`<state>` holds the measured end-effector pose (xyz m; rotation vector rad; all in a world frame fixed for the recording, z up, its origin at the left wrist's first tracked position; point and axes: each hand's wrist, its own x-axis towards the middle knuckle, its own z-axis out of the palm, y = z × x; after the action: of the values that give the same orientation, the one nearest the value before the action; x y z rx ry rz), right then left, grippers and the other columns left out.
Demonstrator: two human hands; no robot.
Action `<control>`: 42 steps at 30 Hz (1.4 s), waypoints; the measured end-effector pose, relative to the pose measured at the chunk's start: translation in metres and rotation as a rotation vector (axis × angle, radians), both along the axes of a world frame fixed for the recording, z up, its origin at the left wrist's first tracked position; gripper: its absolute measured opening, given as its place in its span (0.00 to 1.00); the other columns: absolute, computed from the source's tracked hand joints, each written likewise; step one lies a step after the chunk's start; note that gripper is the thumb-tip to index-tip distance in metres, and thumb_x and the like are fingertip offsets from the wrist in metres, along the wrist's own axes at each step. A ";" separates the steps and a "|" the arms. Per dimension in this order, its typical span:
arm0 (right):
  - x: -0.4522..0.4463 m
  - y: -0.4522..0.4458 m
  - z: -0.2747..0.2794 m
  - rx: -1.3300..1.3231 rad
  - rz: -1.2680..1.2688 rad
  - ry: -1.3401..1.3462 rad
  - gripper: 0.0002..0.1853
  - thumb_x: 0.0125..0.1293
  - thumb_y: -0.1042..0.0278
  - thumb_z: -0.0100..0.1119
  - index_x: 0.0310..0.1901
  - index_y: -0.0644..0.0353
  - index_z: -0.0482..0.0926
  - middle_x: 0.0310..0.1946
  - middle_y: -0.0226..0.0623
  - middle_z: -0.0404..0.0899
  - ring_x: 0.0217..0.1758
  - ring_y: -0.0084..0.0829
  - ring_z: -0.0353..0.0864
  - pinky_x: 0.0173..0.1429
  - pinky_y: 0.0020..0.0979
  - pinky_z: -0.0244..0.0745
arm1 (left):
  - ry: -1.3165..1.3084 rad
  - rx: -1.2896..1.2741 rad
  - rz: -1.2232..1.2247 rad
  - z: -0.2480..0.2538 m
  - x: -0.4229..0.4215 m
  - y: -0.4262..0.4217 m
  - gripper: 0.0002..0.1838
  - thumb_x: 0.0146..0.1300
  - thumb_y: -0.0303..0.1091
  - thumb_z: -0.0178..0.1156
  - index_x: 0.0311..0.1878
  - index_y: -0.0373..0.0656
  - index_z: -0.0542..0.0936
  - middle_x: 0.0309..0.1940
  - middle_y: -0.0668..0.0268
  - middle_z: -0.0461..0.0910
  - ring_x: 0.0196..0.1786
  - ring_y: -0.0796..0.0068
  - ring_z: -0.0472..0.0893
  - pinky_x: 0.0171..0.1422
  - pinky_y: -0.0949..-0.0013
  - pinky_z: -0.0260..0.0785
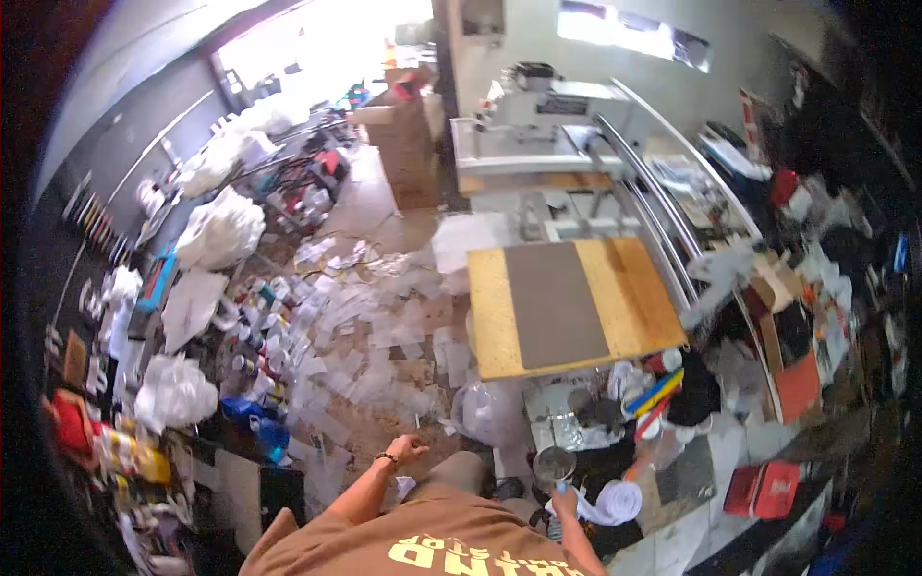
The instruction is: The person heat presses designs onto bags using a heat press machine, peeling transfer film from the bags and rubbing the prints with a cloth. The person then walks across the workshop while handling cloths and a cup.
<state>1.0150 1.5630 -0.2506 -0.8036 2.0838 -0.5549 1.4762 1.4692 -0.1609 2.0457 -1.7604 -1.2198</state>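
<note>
My left hand (407,447) hangs low in front of my brown shirt, above the littered floor, with its fingers curled in; whether anything small is inside is hidden. A dark band circles that wrist. On the right, my right hand (565,498) is closed on the handle of a round, greyish tool (554,467) that looks like a strainer or small pan; the blur hides its detail. Beside it lies a white roll (618,502). Beyond my hands stands a yellow board (486,312) with a grey panel (552,302) across it.
A white machine (562,108) with metal rails stands behind the board. Paper sheets (370,374) cover the floor. White bags (177,392) and bottles line the left side. A cardboard box (401,158) stands ahead; a red case (764,491) lies at right.
</note>
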 end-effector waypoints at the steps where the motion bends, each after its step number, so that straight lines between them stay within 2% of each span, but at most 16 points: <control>1: -0.007 0.004 -0.035 -0.131 0.241 0.222 0.17 0.59 0.56 0.68 0.41 0.62 0.83 0.31 0.40 0.83 0.34 0.33 0.82 0.37 0.37 0.74 | -0.001 0.076 0.026 -0.010 0.009 0.014 0.21 0.61 0.50 0.67 0.47 0.43 0.85 0.38 0.58 0.87 0.40 0.65 0.86 0.45 0.64 0.77; 2: -0.006 -0.003 -0.048 -0.041 0.027 0.111 0.17 0.59 0.57 0.69 0.43 0.61 0.83 0.35 0.42 0.85 0.37 0.36 0.83 0.40 0.38 0.75 | -0.004 0.156 0.048 -0.020 0.022 0.029 0.21 0.58 0.51 0.69 0.46 0.44 0.86 0.35 0.56 0.87 0.36 0.65 0.86 0.44 0.63 0.78; 3: 0.003 -0.011 -0.003 -0.094 -0.395 -0.507 0.16 0.59 0.60 0.69 0.44 0.62 0.83 0.37 0.41 0.85 0.39 0.38 0.84 0.43 0.40 0.75 | -0.055 0.267 0.033 -0.032 0.035 0.041 0.22 0.58 0.52 0.69 0.45 0.44 0.86 0.33 0.58 0.86 0.34 0.66 0.86 0.42 0.64 0.78; 5: 0.016 -0.032 0.061 -0.159 -0.116 -0.180 0.11 0.59 0.63 0.67 0.39 0.61 0.83 0.31 0.35 0.83 0.32 0.30 0.81 0.38 0.36 0.74 | -0.091 0.475 0.081 -0.047 0.056 0.070 0.26 0.55 0.58 0.69 0.46 0.45 0.87 0.35 0.61 0.87 0.36 0.66 0.86 0.43 0.63 0.78; 9: 0.006 -0.054 0.014 -0.243 -0.203 -0.436 0.10 0.59 0.64 0.67 0.36 0.61 0.82 0.26 0.29 0.79 0.28 0.26 0.75 0.36 0.32 0.72 | -0.107 0.632 0.084 -0.071 0.101 0.138 0.27 0.55 0.55 0.68 0.49 0.43 0.86 0.38 0.63 0.87 0.37 0.69 0.86 0.41 0.66 0.79; 11: -0.009 -0.068 -0.055 -0.272 0.069 -0.015 0.11 0.60 0.63 0.67 0.39 0.60 0.81 0.25 0.29 0.77 0.27 0.26 0.75 0.36 0.32 0.71 | -0.053 0.696 0.121 -0.085 0.119 0.161 0.28 0.55 0.55 0.69 0.50 0.42 0.86 0.41 0.62 0.87 0.40 0.69 0.86 0.43 0.65 0.79; 14: 0.029 -0.082 -0.003 -0.102 -0.446 -0.312 0.16 0.62 0.64 0.65 0.48 0.64 0.79 0.26 0.32 0.78 0.28 0.29 0.75 0.37 0.36 0.72 | -0.021 0.620 0.203 -0.116 0.146 0.171 0.28 0.55 0.52 0.68 0.53 0.43 0.85 0.46 0.60 0.87 0.46 0.66 0.86 0.49 0.63 0.79; 16: -0.009 -0.096 -0.119 0.014 -0.120 -0.059 0.17 0.62 0.62 0.65 0.48 0.63 0.80 0.26 0.34 0.78 0.28 0.31 0.75 0.37 0.40 0.71 | -0.038 0.668 0.309 -0.089 0.148 0.159 0.27 0.55 0.51 0.68 0.56 0.46 0.85 0.48 0.60 0.86 0.48 0.66 0.85 0.54 0.61 0.78; 17: 0.029 -0.100 -0.032 0.113 -0.004 0.019 0.19 0.61 0.58 0.65 0.48 0.61 0.80 0.26 0.38 0.78 0.27 0.32 0.76 0.36 0.41 0.71 | -0.033 0.659 0.316 -0.095 0.163 0.151 0.27 0.55 0.51 0.68 0.56 0.46 0.85 0.48 0.60 0.86 0.48 0.66 0.85 0.54 0.61 0.78; 18: 0.013 -0.097 -0.112 0.024 0.023 0.236 0.22 0.60 0.52 0.65 0.50 0.60 0.80 0.28 0.43 0.80 0.29 0.34 0.77 0.37 0.43 0.71 | -0.013 0.608 0.308 -0.098 0.176 0.141 0.27 0.55 0.51 0.68 0.56 0.48 0.85 0.49 0.61 0.86 0.49 0.66 0.85 0.55 0.61 0.77; 19: 0.011 -0.109 -0.157 0.288 -0.534 -0.055 0.22 0.63 0.50 0.63 0.50 0.60 0.80 0.32 0.43 0.83 0.32 0.36 0.80 0.38 0.43 0.73 | 0.008 0.557 0.300 -0.108 0.194 0.132 0.27 0.55 0.52 0.67 0.56 0.49 0.85 0.50 0.61 0.86 0.51 0.66 0.84 0.56 0.61 0.77; 26: 0.142 -0.170 -0.052 0.478 0.142 -0.136 0.22 0.64 0.50 0.62 0.50 0.59 0.80 0.33 0.43 0.83 0.33 0.36 0.81 0.39 0.43 0.74 | -0.034 0.581 0.134 -0.210 0.389 0.050 0.31 0.58 0.58 0.65 0.58 0.47 0.83 0.58 0.61 0.82 0.62 0.63 0.78 0.67 0.58 0.69; 30: 0.193 -0.203 -0.040 0.617 0.331 -0.243 0.21 0.65 0.49 0.62 0.49 0.59 0.80 0.34 0.43 0.84 0.34 0.35 0.81 0.39 0.43 0.75 | -0.037 0.274 0.697 -0.213 0.465 -0.011 0.24 0.53 0.54 0.68 0.46 0.46 0.86 0.36 0.57 0.86 0.39 0.58 0.85 0.47 0.56 0.78; 34: 0.267 -0.270 -0.053 0.784 0.365 -0.285 0.21 0.66 0.49 0.61 0.49 0.59 0.80 0.35 0.43 0.84 0.35 0.35 0.82 0.39 0.43 0.75 | 0.483 0.065 0.872 -0.103 0.495 -0.094 0.21 0.53 0.46 0.71 0.45 0.40 0.85 0.37 0.59 0.87 0.37 0.68 0.85 0.44 0.61 0.78; 36: 0.307 -0.320 -0.076 0.865 0.361 -0.290 0.21 0.66 0.49 0.61 0.49 0.58 0.80 0.36 0.43 0.84 0.35 0.35 0.82 0.40 0.43 0.75 | 0.256 -0.013 0.792 -0.109 0.512 -0.111 0.17 0.55 0.39 0.70 0.44 0.38 0.85 0.34 0.59 0.87 0.37 0.69 0.85 0.43 0.63 0.78; 42: 0.435 -0.527 -0.175 0.760 0.213 -0.407 0.24 0.64 0.48 0.63 0.51 0.60 0.80 0.50 0.44 0.81 0.49 0.37 0.81 0.52 0.46 0.76 | 0.227 0.708 0.740 -0.207 0.553 -0.087 0.12 0.58 0.43 0.66 0.31 0.44 0.86 0.23 0.64 0.84 0.24 0.72 0.81 0.25 0.61 0.70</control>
<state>1.4503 1.0359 -0.4254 -0.4052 1.6096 0.1897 2.0293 1.3827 -0.3676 2.4016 -0.3674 -1.8165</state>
